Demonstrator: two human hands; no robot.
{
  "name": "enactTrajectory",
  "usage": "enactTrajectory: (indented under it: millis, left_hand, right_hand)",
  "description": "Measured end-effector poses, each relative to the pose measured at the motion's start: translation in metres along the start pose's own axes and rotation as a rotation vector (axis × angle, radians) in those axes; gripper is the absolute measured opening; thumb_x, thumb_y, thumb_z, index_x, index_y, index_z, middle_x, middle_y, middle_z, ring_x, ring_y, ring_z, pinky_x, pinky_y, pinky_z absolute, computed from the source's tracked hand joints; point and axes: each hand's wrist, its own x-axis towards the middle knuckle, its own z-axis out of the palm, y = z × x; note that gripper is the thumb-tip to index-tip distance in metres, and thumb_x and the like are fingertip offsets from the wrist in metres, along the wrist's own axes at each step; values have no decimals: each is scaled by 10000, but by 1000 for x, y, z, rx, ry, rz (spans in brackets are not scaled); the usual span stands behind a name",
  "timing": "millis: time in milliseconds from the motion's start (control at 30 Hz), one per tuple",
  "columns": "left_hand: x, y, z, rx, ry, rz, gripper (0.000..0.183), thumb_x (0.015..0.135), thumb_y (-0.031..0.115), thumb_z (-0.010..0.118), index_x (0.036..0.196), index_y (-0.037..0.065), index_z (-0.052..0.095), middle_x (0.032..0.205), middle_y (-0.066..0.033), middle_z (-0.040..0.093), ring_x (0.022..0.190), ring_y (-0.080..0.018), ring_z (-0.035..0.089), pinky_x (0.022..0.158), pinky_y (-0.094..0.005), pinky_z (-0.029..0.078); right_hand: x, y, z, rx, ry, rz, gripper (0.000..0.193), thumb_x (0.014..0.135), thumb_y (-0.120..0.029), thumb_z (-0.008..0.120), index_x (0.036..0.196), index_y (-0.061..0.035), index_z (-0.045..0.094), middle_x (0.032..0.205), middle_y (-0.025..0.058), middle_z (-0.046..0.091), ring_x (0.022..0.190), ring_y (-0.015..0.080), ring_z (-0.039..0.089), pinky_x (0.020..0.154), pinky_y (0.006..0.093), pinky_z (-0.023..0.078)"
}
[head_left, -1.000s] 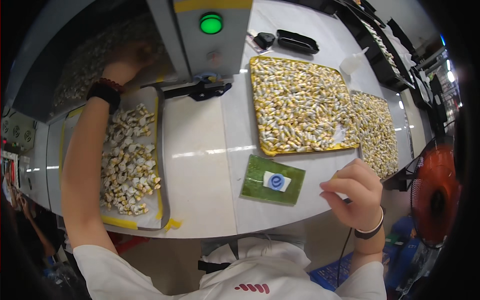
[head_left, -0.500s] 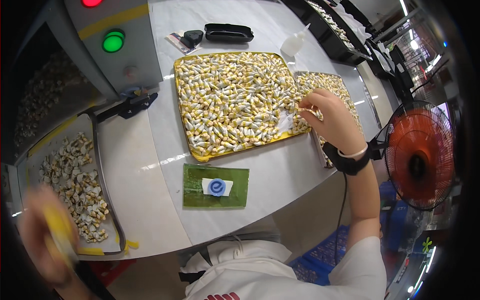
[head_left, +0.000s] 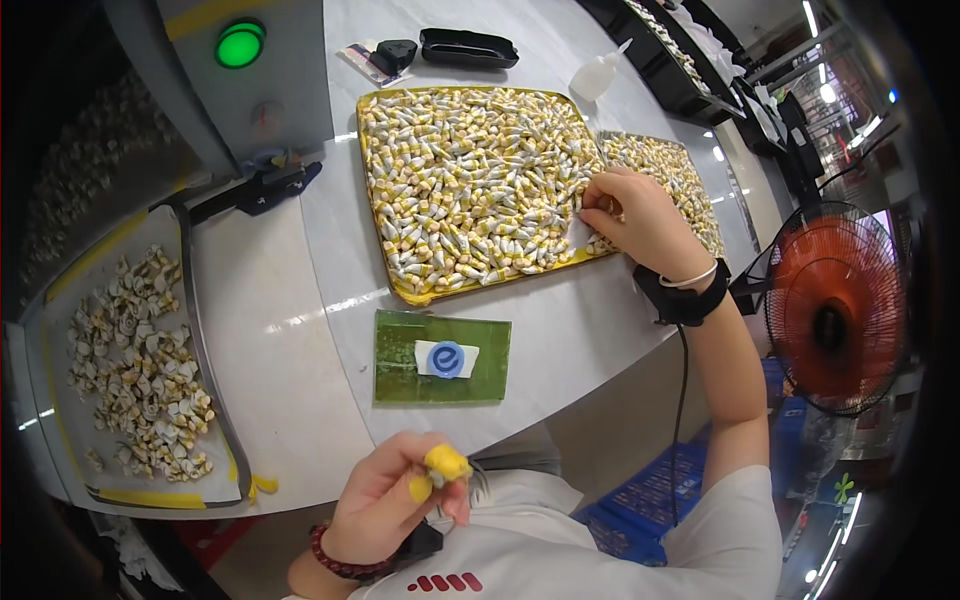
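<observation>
My right hand reaches over the right edge of a yellow-rimmed tray packed with small white cone-shaped pieces with yellow bands. Its thumb and forefinger pinch at one piece at the edge of the heap. In front of my body, my left hand is raised with its fingers drawn together. Yellow coverings wrap its thumb and forefinger. A greyish bit shows between those fingertips, too small to name. Between my hands and the tray lies a green glass plate with a blue round piece on a white patch.
At left, a tray of crumpled white-and-yellow pieces adjoins a grey machine with a green light. A second tray of cones sits right. Behind are a black dish and white squeeze bottle. An orange fan stands right.
My left hand has swung from over the left tray to the front of my body. My right hand has shifted slightly left along the heap. The whole view has tilted a little.
</observation>
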Motion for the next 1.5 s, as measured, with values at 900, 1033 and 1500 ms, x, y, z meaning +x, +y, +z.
enactTrajectory:
  millis: [900, 1033, 1500]
  left_hand:
    - [-1, 20, 13, 133, 194, -30, 502, 900, 431, 504, 1044, -48, 464, 880, -266, 595, 648, -237, 568, 644, -297, 468]
    - [-14, 21, 1, 224, 54, -64, 560, 897, 500, 463, 932, -56, 512, 763, -208, 586, 574, -224, 510, 554, -309, 418]
    - [-7, 21, -3, 75, 179, -49, 507, 880, 396, 562, 985, -99, 539, 933, -224, 602, 737, -236, 607, 614, -268, 499]
  right_hand:
    - [-45, -104, 8, 416, -108, -409, 206, 712, 20, 672, 907, -41, 650, 701, 73, 573, 617, 207, 555, 552, 305, 442]
    - [-39, -108, 15, 355, -108, -497, 165, 713, -38, 700, 862, -39, 629, 704, 72, 548, 624, 227, 539, 550, 328, 437]
    - [-33, -118, 27, 200, -131, -539, 166, 684, -4, 665, 815, -28, 565, 675, 69, 513, 628, 221, 527, 567, 330, 446]
